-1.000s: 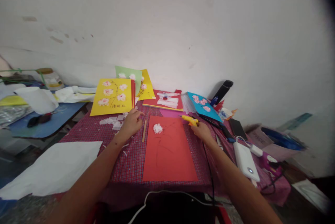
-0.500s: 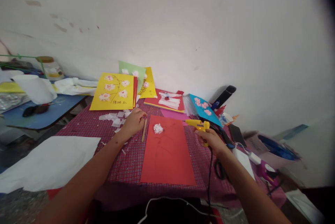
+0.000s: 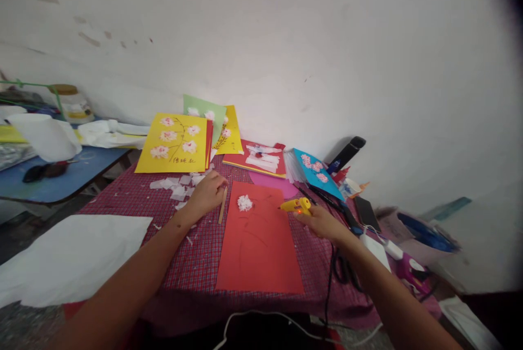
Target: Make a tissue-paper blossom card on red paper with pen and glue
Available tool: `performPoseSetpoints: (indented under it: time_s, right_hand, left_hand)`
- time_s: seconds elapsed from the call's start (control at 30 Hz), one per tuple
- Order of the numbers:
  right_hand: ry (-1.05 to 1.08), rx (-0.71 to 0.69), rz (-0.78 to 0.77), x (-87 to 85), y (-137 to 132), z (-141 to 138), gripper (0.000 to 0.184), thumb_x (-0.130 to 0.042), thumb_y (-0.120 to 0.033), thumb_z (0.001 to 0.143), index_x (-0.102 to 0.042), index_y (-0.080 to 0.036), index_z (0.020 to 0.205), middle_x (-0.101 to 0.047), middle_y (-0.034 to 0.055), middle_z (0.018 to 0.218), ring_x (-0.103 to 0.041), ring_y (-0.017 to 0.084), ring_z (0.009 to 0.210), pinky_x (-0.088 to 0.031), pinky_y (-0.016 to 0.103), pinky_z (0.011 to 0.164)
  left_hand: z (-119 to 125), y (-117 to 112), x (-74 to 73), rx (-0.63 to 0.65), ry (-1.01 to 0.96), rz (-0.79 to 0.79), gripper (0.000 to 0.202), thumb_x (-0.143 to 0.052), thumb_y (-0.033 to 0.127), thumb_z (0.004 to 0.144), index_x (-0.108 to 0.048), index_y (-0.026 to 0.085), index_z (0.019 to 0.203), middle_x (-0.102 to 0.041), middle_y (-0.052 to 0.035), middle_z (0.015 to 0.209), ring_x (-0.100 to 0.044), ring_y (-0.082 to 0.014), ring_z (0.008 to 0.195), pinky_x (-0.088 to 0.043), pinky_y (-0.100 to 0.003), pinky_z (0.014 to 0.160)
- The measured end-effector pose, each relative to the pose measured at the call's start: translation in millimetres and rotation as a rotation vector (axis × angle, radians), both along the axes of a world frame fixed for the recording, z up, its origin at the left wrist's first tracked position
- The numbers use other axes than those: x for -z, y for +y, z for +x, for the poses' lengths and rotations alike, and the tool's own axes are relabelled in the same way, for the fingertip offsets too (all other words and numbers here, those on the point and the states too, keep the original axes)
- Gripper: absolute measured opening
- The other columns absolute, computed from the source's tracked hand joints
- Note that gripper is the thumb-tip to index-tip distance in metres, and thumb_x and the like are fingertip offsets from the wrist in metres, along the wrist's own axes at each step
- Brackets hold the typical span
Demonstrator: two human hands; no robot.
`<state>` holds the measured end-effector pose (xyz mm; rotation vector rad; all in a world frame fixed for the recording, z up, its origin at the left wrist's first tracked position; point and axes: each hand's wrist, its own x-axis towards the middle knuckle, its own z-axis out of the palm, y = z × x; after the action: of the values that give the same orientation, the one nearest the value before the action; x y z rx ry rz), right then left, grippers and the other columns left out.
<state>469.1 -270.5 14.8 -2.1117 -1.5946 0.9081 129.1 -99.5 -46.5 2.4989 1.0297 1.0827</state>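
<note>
My right hand is wrapped round a yellow hot glue gun with a small orange-red light. Its nozzle points left over the upper right part of a red sheet of paper. That sheet bears thin dark branch lines and one crumpled white paper flower at its upper left. Left of the sheet, my left hand is closed, fingertips curled together. A flat wooden stick lies by these fingertips; whether they grip it or something small is unclear. Torn white paper pieces lie behind that hand.
Yellow flower card, green card and blue card stand along the wall. Red cards lie at the back. Black scissors, a cable and a dark phone sit right. A white sheet covers the left edge.
The glue gun in my right hand has moved left and slightly down, from beside the red sheet to over its upper right. My left hand stays by the stick. The view has shifted slightly.
</note>
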Motion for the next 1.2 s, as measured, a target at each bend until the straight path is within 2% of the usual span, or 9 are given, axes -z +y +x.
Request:
performPoseSetpoints:
  time_s: [0.53, 0.77, 1.0, 1.2]
  right_hand:
    - [-0.014, -0.013, 0.014, 0.4, 2.6, -5.9, 0.040, -0.056, -0.055, 0.090, -0.068, -0.016, 0.093, -0.052, -0.0021, 0.060, -0.045, 0.011, 0.047, -0.034, 0.021, 0.043]
    - [-0.046, -0.030, 0.019, 3.8, 3.8, -1.4, 0.043, -0.053, -0.057, 0.090, -0.063, -0.016, 0.079, -0.048, -0.0026, 0.057, -0.044, 0.010, 0.047, -0.033, 0.021, 0.043]
    - [-0.075, -0.055, 0.017, 0.9, 3.2, -2.1, 0.043, -0.052, -0.056, 0.092, -0.069, -0.017, 0.090, -0.057, 0.0005, 0.060, -0.052, 0.013, 0.047, -0.038, 0.023, 0.044]
    - [-0.115, -0.082, 0.049, 1.6, 4.2, -0.3, 0.045, -0.052, -0.057, 0.093, -0.071, -0.016, 0.092, -0.061, 0.0022, 0.066, -0.053, 0.014, 0.053, -0.039, 0.023, 0.048]
  left_hand:
    - [-1.0, 0.3, 0.6, 0.020, -0.003, -0.010, 0.025, -0.045, 0.009, 0.084, -0.069, 0.015, 0.090, -0.063, -0.0088, 0.090, -0.058, -0.0234, 0.094, -0.048, -0.036, 0.085]
    - [-1.5, 1.4, 2.6, 0.018, 0.011, -0.022, 0.024, -0.045, 0.011, 0.086, -0.068, 0.017, 0.090, -0.063, -0.0081, 0.091, -0.058, -0.0234, 0.093, -0.048, -0.036, 0.084]
    - [-0.9, 0.7, 1.6, 0.027, 0.009, -0.029, 0.023, -0.046, 0.011, 0.086, -0.067, 0.017, 0.088, -0.063, -0.0082, 0.089, -0.058, -0.0234, 0.092, -0.047, -0.036, 0.083]
    - [-1.1, 1.4, 3.3, 0.027, 0.020, -0.035, 0.022, -0.046, 0.013, 0.087, -0.067, 0.017, 0.089, -0.062, -0.0082, 0.089, -0.058, -0.0234, 0.092, -0.047, -0.036, 0.082]
